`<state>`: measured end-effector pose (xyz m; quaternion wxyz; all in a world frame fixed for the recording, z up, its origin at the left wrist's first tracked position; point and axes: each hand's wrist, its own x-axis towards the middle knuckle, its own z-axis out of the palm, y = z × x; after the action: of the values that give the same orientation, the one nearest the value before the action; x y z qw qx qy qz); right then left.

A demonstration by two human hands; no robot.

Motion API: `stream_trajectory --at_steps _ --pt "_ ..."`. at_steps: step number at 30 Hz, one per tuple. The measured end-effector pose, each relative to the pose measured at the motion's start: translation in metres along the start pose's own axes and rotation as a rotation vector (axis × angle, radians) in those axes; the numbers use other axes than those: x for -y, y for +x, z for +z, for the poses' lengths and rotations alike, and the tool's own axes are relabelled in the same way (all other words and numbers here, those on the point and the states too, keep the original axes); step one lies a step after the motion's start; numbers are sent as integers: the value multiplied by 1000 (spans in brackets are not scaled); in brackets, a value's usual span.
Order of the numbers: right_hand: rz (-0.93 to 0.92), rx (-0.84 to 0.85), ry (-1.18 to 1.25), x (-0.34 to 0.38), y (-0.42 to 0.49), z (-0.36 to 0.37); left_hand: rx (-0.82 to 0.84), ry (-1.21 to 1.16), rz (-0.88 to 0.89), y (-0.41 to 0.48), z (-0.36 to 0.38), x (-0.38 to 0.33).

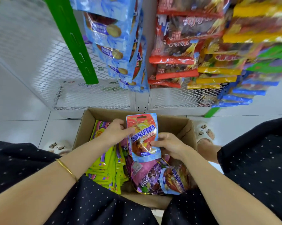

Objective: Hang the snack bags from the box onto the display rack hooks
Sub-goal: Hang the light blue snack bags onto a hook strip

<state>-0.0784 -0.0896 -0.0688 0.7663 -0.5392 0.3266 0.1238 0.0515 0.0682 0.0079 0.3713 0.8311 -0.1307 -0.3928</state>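
Fingers (154,143) of right hand (169,146) pinching snack bag (142,135), left hand (115,132) seemingly touching

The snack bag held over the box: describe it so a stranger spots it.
Find the open brown cardboard box on the white floor. Over it, the right hand holds one glossy pouch upright. Red-orange with pale blue edges, it alone is raised.
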Motion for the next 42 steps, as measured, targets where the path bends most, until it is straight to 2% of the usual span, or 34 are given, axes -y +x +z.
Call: stream_trajectory --at_steps 3,6,11,15,17,20,23,25,28,30,36,39,42 --pt "-121 52 -71 27 -22 4 -23 -192 105 -13 -3 -12" --pt "-266 45 -125 54 -43 14 -66 -244 277 -27 -11 -25" --pt "-572 -163 -200 111 -76 37 -115 -222 438 -56 -30 -52" --pt "-794 -239 -356 158 -109 54 -134 -152 540 -88 -63 -91" --pt "-899 -241 -434 186 -131 62 -260 -63 660 -108 -87 -116" --pt "-1077 -244 -496 228 -162 72 -632 -74 954 -143 -129 -162" --pt "-1280 -272 -504 278 -192 86 -799 -114 1138 -167 -171 -223" --pt "-1404 -294 -485 312 -206 96 -817 -149 1169 -168 -197 -264" --pt "-1563 -352 -441 362 -218 109 -812 -178 1122 -152 -227 -320" --pt "-1617 -362 -421 393 -219 114 -729 -229 1108 -145 -237 -348" --pt "-1584 -428 -461 462 -209 133 -468 -430 1059 -149 -250 -390" --pt "-1567 -484 -467 480 -205 144 -466 -380 995 -150 -255 -398" --pt "-1608 -523 -475 488 -204 152 -489 -377 1009 -150 -259 -403"
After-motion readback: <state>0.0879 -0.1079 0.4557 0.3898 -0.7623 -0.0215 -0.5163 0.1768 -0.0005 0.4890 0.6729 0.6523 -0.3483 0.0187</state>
